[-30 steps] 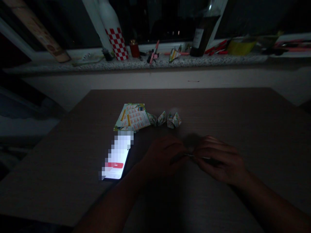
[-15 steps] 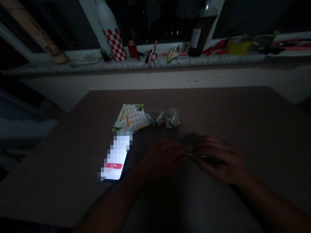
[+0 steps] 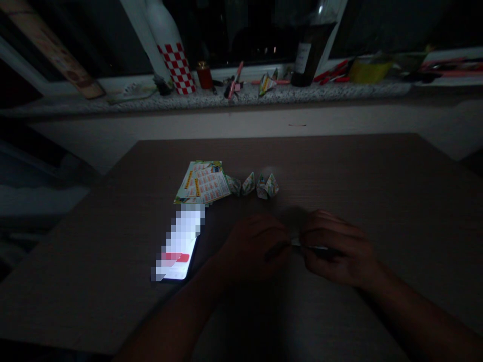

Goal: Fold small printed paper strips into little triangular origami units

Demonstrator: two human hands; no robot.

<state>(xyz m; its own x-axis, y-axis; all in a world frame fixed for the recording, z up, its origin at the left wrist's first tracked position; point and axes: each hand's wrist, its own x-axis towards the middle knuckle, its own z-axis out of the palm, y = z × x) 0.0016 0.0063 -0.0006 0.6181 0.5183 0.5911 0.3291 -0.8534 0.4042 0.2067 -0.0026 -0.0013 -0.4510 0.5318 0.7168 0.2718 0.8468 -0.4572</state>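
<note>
Together, the left hand and right hand pinch a thin pale piece between their fingertips, its shape too dark to tell. Left of the left hand lies a lit phone; beyond that hand, folded papers and, farther left, printed sheets.

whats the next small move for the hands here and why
Probably tilt the thin pale piece slightly upward: it seems pinched between the left hand and right hand, only a narrow strip shows past the fingers, and the light there is dim, so a small tilt might make it easier to see.
</note>
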